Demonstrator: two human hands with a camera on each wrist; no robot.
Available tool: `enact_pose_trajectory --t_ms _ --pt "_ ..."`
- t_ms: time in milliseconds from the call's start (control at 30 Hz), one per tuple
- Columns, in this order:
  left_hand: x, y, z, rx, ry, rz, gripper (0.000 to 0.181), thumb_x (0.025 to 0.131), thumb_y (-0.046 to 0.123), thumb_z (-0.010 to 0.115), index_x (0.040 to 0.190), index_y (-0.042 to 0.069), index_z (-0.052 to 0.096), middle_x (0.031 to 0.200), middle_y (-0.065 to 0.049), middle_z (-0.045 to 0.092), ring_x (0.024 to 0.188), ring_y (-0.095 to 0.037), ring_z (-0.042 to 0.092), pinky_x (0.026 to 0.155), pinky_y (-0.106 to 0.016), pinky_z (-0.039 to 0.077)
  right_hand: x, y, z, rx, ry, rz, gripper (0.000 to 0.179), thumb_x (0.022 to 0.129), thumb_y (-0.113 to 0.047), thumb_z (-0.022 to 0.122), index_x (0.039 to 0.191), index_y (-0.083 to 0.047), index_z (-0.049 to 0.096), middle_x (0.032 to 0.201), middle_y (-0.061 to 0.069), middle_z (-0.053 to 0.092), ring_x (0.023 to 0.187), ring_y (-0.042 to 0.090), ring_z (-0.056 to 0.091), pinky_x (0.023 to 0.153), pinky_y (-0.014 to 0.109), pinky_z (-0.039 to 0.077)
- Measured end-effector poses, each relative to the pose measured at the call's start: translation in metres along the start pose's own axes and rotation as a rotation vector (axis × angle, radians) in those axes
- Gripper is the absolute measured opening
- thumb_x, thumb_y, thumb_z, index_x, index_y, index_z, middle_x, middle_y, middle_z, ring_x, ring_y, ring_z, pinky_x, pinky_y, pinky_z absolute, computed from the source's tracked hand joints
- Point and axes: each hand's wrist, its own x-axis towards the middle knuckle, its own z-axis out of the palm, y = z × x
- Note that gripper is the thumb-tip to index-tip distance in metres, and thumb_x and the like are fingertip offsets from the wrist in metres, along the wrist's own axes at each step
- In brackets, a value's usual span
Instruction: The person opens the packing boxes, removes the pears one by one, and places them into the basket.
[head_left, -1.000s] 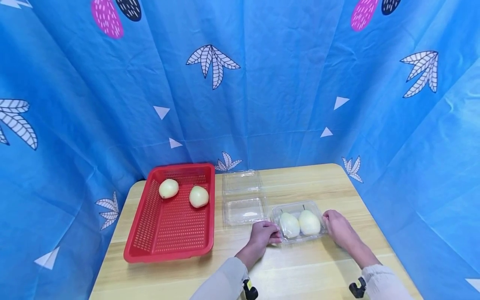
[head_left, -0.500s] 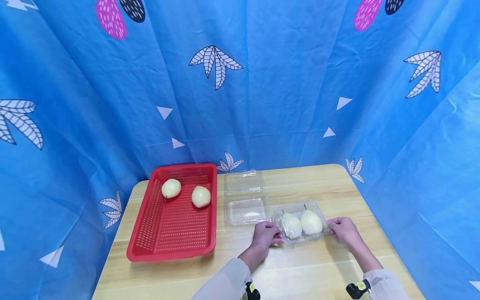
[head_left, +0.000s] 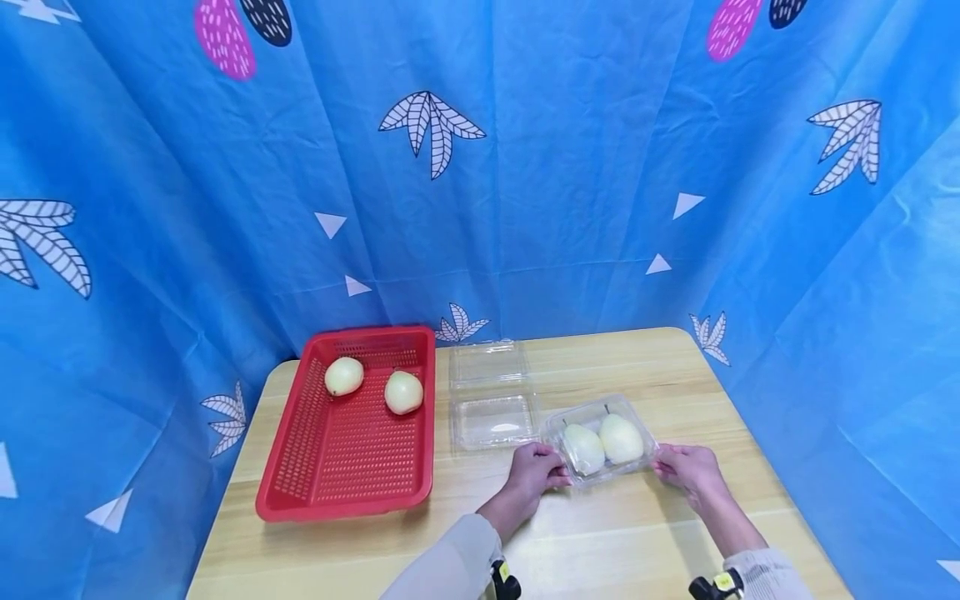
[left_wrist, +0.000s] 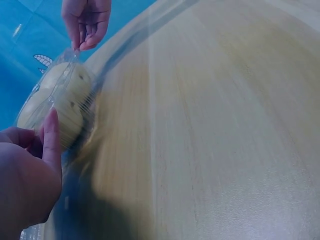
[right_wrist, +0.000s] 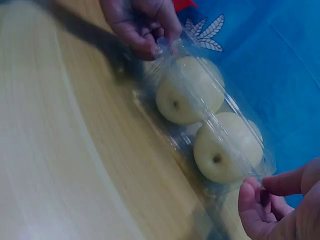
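A clear plastic clamshell box (head_left: 572, 414) with its lid down holds two pale yellow pears (head_left: 621, 439), side by side. My left hand (head_left: 528, 479) pinches the box's near left corner between thumb and fingers. At the near right corner, my right hand (head_left: 690, 471) pinches the rim. The right wrist view shows both hands on the rim where lid and base meet, with the pears (right_wrist: 227, 147) visible through the plastic. In the left wrist view, my left thumb lies along the side of the box (left_wrist: 75, 115).
Behind the left hand lies another clear clamshell box (head_left: 491, 421), unfolded. A red plastic basket (head_left: 352, 475) with two more pears (head_left: 403, 392) stands on the left of the wooden table (head_left: 600, 550). Blue curtains (head_left: 555, 208) hang close behind and beside the table.
My right hand has slid along the box's right side toward the near corner and pinches there. The box has turned slightly, its right end now a little farther back. The left hand stays.
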Motion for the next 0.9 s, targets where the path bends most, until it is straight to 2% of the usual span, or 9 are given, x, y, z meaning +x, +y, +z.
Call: enact_pose_trajectory --t_ms 100,233,300,400,600,900 --pt "0.0 -0.002 0.0 -0.01 -0.001 -0.006 0.022 0.086 -0.008 0.068 0.104 -0.004 0.056 0.081 -0.01 0.066 0.067 -0.016 0.067 0.066 -0.031 0.065 -0.003 0.003 0.0 0.108 0.017 0.038 0.031 0.097 0.004 0.062 0.125 0.018 0.06 0.073 0.002 0.075 0.069 0.007 0.073 0.071 0.02 0.063" --pt "0.001 -0.005 0.0 -0.025 0.004 -0.025 0.022 0.086 -0.008 0.068 0.103 -0.003 0.056 0.082 -0.01 0.065 0.069 -0.017 0.067 0.066 -0.031 0.065 -0.008 0.008 0.001 0.218 0.028 0.081 0.011 0.098 0.002 0.063 0.103 0.0 0.073 0.076 0.002 0.077 0.074 0.009 0.076 0.079 0.023 0.064" --pt "0.0 -0.006 0.001 -0.033 0.005 -0.026 0.021 0.086 -0.009 0.068 0.102 -0.003 0.056 0.083 -0.011 0.065 0.069 -0.018 0.067 0.066 -0.031 0.065 -0.01 0.011 0.002 0.26 0.027 0.092 0.016 0.099 0.002 0.062 0.093 -0.007 0.074 0.078 0.002 0.077 0.077 0.009 0.076 0.083 0.023 0.064" --pt "0.0 -0.006 0.002 -0.045 -0.001 -0.02 0.021 0.086 -0.009 0.068 0.1 -0.002 0.055 0.083 -0.012 0.065 0.069 -0.018 0.067 0.067 -0.032 0.066 -0.013 0.013 0.005 0.311 0.013 0.102 0.024 0.1 0.001 0.06 0.085 -0.013 0.074 0.079 0.003 0.078 0.079 0.009 0.077 0.085 0.023 0.063" --pt "0.002 -0.009 0.005 -0.084 -0.007 -0.015 0.019 0.088 -0.008 0.067 0.101 0.0 0.054 0.085 -0.013 0.066 0.072 -0.019 0.067 0.071 -0.033 0.066 -0.015 0.015 0.017 0.399 -0.027 0.121 0.03 0.103 -0.001 0.057 0.084 -0.015 0.076 0.08 0.003 0.079 0.082 0.011 0.078 0.089 0.025 0.063" --pt "0.004 -0.01 0.015 -0.156 0.011 -0.031 0.021 0.088 -0.01 0.065 0.102 0.0 0.053 0.087 -0.014 0.063 0.074 -0.02 0.065 0.073 -0.034 0.065 -0.015 0.014 0.026 0.454 -0.032 0.144 0.024 0.101 -0.001 0.06 0.088 -0.013 0.075 0.085 0.006 0.079 0.087 0.014 0.078 0.094 0.028 0.061"
